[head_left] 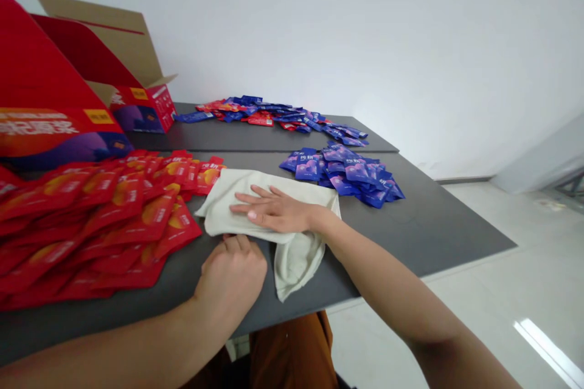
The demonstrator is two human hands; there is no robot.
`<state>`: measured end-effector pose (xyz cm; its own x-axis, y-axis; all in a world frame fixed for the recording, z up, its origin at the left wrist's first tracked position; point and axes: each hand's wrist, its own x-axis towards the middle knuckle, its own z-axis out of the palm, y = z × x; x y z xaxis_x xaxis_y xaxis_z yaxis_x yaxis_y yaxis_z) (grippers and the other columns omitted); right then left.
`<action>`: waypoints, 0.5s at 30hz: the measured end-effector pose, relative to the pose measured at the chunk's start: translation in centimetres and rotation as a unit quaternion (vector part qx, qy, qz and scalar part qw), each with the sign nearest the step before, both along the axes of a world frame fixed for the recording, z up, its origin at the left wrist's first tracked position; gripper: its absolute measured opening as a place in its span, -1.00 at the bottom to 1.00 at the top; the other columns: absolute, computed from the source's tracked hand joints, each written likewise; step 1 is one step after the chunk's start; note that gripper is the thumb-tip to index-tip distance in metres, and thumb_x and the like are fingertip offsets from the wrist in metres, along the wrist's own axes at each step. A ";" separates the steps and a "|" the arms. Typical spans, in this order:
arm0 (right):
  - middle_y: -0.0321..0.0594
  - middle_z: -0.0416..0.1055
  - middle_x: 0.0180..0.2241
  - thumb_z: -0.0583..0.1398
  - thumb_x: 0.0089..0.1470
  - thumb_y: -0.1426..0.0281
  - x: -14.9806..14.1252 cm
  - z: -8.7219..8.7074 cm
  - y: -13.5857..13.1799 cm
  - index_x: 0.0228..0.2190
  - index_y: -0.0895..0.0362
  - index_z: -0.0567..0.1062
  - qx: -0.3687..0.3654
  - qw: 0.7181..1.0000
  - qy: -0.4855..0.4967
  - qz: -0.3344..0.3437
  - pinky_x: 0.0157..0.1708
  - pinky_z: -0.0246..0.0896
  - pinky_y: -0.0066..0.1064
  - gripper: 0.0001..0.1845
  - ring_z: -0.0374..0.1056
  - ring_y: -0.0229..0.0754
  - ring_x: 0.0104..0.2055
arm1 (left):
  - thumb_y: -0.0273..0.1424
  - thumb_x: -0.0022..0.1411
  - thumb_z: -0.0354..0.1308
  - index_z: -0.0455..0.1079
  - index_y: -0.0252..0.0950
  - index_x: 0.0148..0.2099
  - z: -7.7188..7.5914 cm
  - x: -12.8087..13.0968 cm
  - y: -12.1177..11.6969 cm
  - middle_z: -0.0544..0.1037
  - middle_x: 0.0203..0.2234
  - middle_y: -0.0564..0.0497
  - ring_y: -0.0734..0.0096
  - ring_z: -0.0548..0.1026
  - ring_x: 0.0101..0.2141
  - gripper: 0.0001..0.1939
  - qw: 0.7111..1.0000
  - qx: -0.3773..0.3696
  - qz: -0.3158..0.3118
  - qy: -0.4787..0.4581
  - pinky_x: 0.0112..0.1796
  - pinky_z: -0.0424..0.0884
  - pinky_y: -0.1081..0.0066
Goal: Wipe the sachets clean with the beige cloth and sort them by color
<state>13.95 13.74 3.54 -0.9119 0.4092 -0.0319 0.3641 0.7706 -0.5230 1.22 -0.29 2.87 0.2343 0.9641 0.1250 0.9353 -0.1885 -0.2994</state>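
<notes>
A cream cloth [301, 255] lies folded over on the dark grey table, one corner hanging toward the front edge. My right hand [274, 209] rests flat on top of it, fingers spread. Just in front of the cloth's near edge, my left hand [235, 267] is curled into a fist on the table; whether its fingers pinch the cloth's edge or anything else is hidden. A big heap of red sachets [118, 213] lies left of the cloth, a few of them touching its left end. Blue-purple sachets [347, 170] are piled behind its right end.
Two open red cardboard boxes stand at the back left, the nearer box [55, 127] partly cut off and the farther box [162, 109] behind it. A mixed row of red and blue sachets [274, 112] lies along the wall. The table [438, 237] ends at the right above a pale floor.
</notes>
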 end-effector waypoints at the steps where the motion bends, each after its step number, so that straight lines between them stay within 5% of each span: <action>1: -0.38 -0.06 0.35 -0.04 0.29 0.02 -0.3 -0.5 0.2 0.25 -0.16 0.20 0.040 0.999 0.007 -0.024 0.32 -0.45 0.06 -0.45 -0.28 0.00 0.40 | -0.69 0.15 -0.17 0.51 -0.52 -0.36 0.2 0.1 0.1 0.51 -0.47 -0.33 0.07 0.51 -0.42 -0.62 1.000 -0.009 0.004 -0.003 -0.50 0.34 0.32; 8: -0.11 0.50 -0.02 -0.07 0.32 0.08 -1.6 -2.4 2.2 0.06 0.01 0.47 0.172 0.956 0.041 -0.232 0.10 0.12 -0.18 -0.49 0.35 0.02 0.10 | -0.45 0.20 -0.09 0.48 -0.54 -0.22 0.7 -1.0 1.2 0.48 -0.37 -0.35 0.03 0.48 -0.33 -0.66 0.996 -0.019 0.036 -0.075 -0.40 0.35 0.27; 15: -0.26 0.51 -0.02 0.01 0.32 0.16 0.4 -1.2 2.5 -0.02 0.03 0.53 0.118 0.920 0.236 -0.290 0.02 0.21 -0.38 -0.59 0.40 -0.12 0.04 | -0.02 0.19 -0.09 0.40 -0.61 0.01 0.3 -1.8 3.2 0.40 -0.12 -0.46 -0.19 0.36 -0.08 -0.30 0.989 0.016 0.091 -0.112 -0.27 0.36 0.15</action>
<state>14.37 16.26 2.30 -0.4271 0.7759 0.4642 0.5248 0.6308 -0.5715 -0.62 2.88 3.16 0.0195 0.9825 0.1854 0.9964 -0.0038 -0.0847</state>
